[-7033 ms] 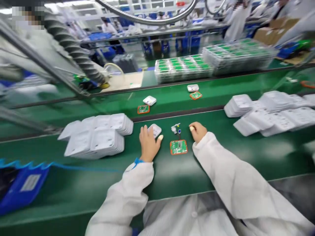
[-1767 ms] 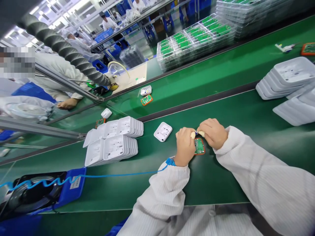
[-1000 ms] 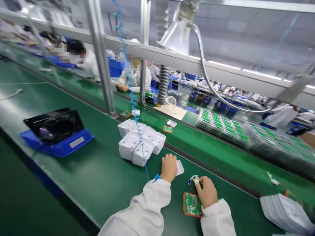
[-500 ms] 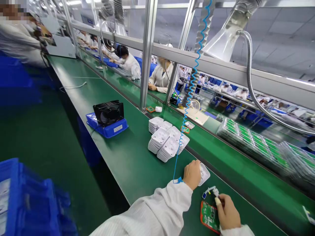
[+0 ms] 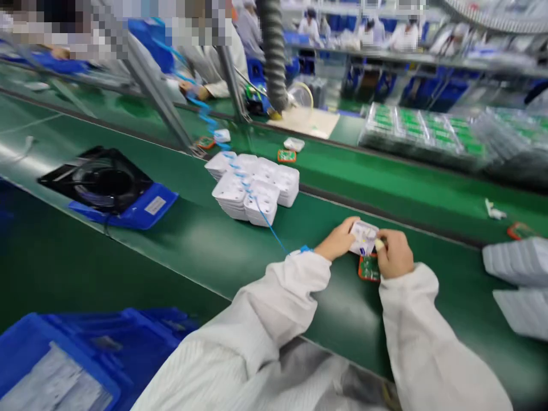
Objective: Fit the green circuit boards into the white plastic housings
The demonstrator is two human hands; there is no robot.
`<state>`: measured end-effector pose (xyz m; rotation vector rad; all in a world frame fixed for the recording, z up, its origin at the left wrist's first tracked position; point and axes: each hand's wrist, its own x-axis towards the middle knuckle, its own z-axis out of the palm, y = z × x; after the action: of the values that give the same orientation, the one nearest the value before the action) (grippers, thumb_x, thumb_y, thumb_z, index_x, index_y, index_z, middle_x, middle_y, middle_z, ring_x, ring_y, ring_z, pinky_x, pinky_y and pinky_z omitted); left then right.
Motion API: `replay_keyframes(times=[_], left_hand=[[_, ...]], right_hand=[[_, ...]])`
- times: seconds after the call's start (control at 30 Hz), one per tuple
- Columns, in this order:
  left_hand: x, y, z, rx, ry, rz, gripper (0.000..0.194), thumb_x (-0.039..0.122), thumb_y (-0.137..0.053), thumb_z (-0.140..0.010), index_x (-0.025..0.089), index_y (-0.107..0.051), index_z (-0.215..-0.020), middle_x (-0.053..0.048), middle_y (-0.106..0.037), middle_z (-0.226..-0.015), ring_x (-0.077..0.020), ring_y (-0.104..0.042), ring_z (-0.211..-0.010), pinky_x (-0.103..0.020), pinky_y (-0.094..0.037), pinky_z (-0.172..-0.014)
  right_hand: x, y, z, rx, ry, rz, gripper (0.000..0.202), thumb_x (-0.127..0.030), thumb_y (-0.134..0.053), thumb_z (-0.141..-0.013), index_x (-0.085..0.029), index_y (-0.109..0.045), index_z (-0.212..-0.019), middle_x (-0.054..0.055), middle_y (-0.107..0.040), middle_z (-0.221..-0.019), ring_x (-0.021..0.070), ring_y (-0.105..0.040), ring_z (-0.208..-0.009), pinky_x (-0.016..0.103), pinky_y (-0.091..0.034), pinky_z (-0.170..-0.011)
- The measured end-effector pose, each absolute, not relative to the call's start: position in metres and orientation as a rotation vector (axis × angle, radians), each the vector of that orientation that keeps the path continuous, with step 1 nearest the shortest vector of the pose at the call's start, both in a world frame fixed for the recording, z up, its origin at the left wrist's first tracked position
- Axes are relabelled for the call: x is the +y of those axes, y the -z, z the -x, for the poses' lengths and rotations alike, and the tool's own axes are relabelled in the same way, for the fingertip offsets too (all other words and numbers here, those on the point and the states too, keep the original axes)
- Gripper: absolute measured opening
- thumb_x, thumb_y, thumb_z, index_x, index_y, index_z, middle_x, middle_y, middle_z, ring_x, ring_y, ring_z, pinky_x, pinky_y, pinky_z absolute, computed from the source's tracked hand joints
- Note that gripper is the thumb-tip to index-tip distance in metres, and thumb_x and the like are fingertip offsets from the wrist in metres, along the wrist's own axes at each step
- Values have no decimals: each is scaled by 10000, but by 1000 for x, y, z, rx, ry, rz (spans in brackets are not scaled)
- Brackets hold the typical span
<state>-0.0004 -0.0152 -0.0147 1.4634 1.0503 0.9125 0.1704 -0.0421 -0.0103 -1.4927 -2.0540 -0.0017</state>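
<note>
My left hand (image 5: 340, 241) is closed on the left edge of a shallow white plastic shell (image 5: 356, 245), which is tilted with its inside toward me. At the shell's right side my right hand (image 5: 396, 254) pinches a small cable assembly (image 5: 363, 241) with a blue end, lying over the shell's inside. The fingers and motion blur partly hide it. A pale cover sits on my right thumb. Just below the shell, a green circuit board (image 5: 369, 268) with an orange edge is on the bench, partly behind the right hand.
Stacked white shells (image 5: 246, 191) stand to the left, crossed by a coiled blue cord (image 5: 274, 231) running to my left wrist. Farther left is a black fan (image 5: 107, 177) on a blue bin. More white stacks (image 5: 520, 260) stand right. Trays of green boards (image 5: 422, 131) lie beyond the belt.
My view has swung right and down. The left hand has lifted the white shell, and the right hand has brought the cable assembly from above the circuit board to the shell.
</note>
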Motion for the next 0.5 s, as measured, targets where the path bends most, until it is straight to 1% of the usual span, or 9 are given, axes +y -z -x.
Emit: replay_keyframes(times=[0.07, 0.13, 0.2, 0.3, 0.43, 0.5], left_hand=[[-13, 19, 0, 938, -900, -1398, 624, 41, -407, -639, 169, -435, -1250, -61, -538, -1242, -181, -510, -1121, -299, -384, -975], [-13, 21, 0, 882, -871, -1346, 642, 38, -421, -615, 192, -440, -1238, -45, -549, -1216, -187, -507, -1123, -313, -385, -974], [-15, 20, -1, 864, -862, -1288, 650, 35, -422, -602, 203, -436, -1229, -39, -549, -1202, -188, -510, -1115, -317, -398, -956], [-17, 16, -2, 865, -858, -1225, 642, 29, -416, -590, 190, -432, -1211, -47, -545, -1184, -186, -520, -1090, -313, -414, -927], [-21, 9, -3, 847, -824, -1249, 593, 39, -439, -604, 194, -455, -1176, -34, -558, -1143, -176, -524, -1061, -291, -421, -900], [-23, 6, -3, 866, -814, -1281, 515, 74, -463, -648, 197, -470, -1148, -28, -575, -1087, -165, -543, -997, -274, -439, -849]], right_hand=[[-41, 13, -175, -2092, -17, 1539, 245, -199, -424, -782, -183, -529, -1002, 100, -537, -981, 228, -507, -919, 328, -427, -738], [-41, 15, -176, -2110, -51, 1578, 282, -160, -439, -757, -187, -534, -1021, 96, -531, -1008, 226, -509, -914, 314, -419, -707], [-43, 14, -173, -2102, -81, 1613, 305, -135, -439, -748, -194, -537, -1031, 90, -522, -1030, 220, -517, -886, 303, -409, -669], [-45, 12, -168, -2090, -122, 1635, 333, -114, -432, -746, -208, -537, -1048, 77, -511, -1042, 202, -524, -824, 291, -393, -625], [-47, 10, -164, -2084, -160, 1646, 331, -100, -430, -727, -213, -551, -1015, 74, -497, -1049, 188, -524, -779, 281, -376, -592], [-49, 8, -162, -2076, -191, 1659, 305, -100, -425, -726, -209, -560, -976, 76, -500, -1031, 189, -524, -780, 280, -378, -596]])
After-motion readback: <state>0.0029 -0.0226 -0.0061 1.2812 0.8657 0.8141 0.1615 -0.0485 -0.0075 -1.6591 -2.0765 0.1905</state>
